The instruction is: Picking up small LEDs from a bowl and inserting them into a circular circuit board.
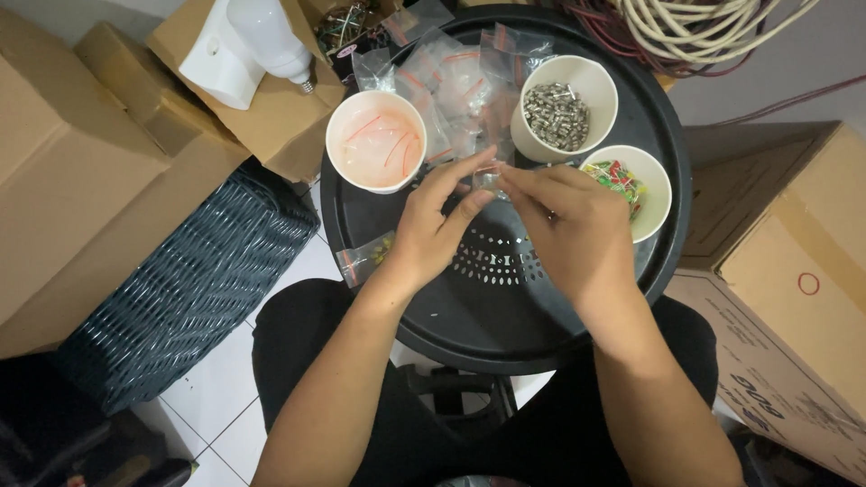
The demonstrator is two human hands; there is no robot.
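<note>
Clear plastic, a tiny bag (488, 175), sits between your two hands, pinched at its top. Your left hand (431, 227) has its thumb and first finger closed on one side. Your right hand (570, 227) grips the other side the same way. You hold it just above the black round tray (505, 325). What is inside the bag is too small to tell.

One small bag with yellow bits (365, 258) lies on the tray just left of your left hand, so at least one looks done. A pile of empty bags (456, 86) with red strips waits past your fingers, so I think much is left.

Past your left hand stands a white cup (375, 141) with thin red-lined bags in it. Past your right hand a cup (564, 108) holds small silver metal bits. Just right of your right hand, a third cup (631, 188) holds red and green bits.

Brown boxes (81, 162) stand on both sides.
</note>
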